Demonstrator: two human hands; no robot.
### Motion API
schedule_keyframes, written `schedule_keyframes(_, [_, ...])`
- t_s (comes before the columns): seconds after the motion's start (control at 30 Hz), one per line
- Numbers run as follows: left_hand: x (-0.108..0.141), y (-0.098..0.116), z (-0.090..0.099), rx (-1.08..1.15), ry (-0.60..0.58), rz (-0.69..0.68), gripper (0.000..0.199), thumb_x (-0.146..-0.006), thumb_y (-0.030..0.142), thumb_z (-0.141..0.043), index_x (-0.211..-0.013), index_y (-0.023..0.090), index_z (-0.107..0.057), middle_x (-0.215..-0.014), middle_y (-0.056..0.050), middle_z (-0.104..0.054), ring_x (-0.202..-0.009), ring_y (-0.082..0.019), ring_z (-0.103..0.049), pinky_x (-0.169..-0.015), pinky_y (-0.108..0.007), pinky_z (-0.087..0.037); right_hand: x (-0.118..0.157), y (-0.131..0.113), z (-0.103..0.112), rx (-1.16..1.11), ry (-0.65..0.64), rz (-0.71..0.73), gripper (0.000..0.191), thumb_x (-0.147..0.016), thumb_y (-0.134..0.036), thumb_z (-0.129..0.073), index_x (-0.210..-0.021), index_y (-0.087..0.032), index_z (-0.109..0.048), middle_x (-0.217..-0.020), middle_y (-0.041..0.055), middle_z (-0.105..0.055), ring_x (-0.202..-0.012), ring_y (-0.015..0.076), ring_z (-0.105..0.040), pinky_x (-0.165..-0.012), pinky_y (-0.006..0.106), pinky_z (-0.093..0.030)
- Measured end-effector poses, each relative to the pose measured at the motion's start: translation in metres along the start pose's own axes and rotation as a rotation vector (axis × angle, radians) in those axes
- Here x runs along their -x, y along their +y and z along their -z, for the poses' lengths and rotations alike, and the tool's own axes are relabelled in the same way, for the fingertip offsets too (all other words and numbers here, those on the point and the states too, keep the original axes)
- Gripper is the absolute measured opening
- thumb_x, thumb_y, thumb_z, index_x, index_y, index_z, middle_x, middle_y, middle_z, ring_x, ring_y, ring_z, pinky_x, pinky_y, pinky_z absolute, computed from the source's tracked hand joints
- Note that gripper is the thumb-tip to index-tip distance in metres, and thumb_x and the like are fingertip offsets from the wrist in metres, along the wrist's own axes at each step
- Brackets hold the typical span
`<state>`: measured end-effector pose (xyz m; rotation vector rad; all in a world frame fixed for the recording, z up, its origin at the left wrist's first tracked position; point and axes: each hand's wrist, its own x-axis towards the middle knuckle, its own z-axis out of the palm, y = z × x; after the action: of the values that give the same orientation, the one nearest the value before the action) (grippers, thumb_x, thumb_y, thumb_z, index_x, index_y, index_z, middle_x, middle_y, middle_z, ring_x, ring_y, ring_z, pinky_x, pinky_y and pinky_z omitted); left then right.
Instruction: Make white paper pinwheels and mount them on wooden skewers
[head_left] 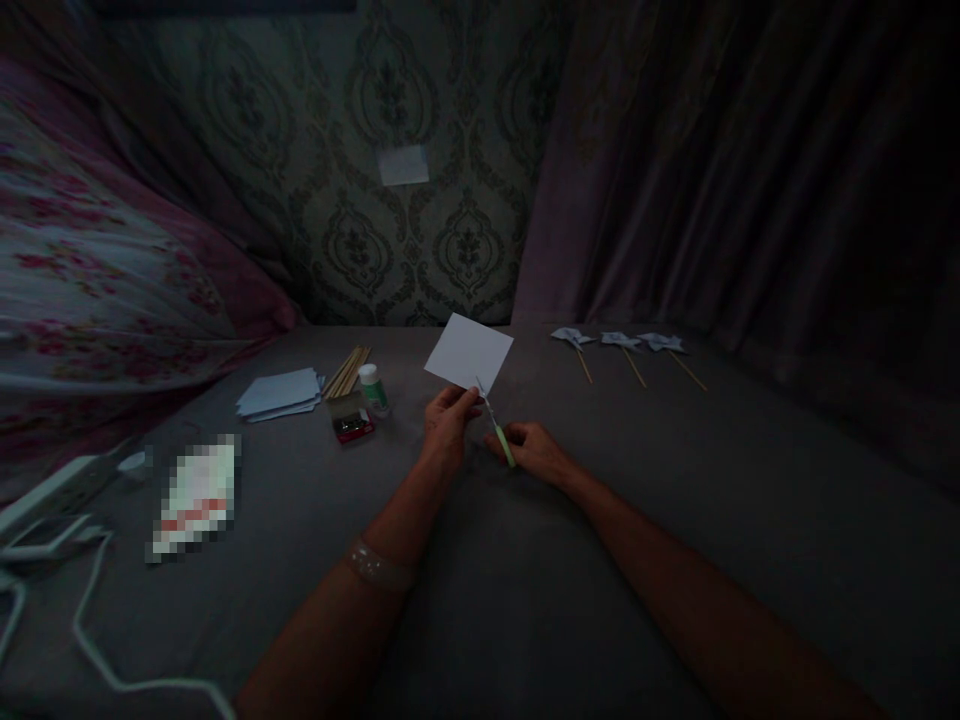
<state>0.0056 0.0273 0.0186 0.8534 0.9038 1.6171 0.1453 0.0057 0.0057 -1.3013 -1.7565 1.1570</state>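
Pinching the paper (466, 350) near its lower corner, the left hand (447, 422) in the head view has thumb and fingers closed, holding the sheet over the table (750, 450). The right hand (534, 450) curls its fingers around the handle of the scissors (505, 446); how far the blades part, I cannot tell. They lie close to the left fingertips, so a slip could nick skin; a loose pinch could skew the cut.

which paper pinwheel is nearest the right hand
The leftmost pinwheel; the middle one and rightmost one lie farther from the right hand.
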Motion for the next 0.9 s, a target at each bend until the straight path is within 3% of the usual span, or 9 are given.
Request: schedule_keyframes(0.9, [0.0007,0.0026,-0.0001,-0.014,-0.020,0.039,0.021,-0.052,0.027,-0.078,-0.064,0.015,-0.066,-0.064,-0.001,-0.060,-0.058,-0.010,-0.053,-0.055,-0.023,-0.040,-0.0018,0.0036,-0.0011,0.008,0.039,-0.003,0.044,-0.064,-0.059,-0.066,-0.057,-0.016,-0.057,-0.056,-0.0003,-0.056,-0.053,0.0105,-0.048,-0.052,0.024,-0.035])
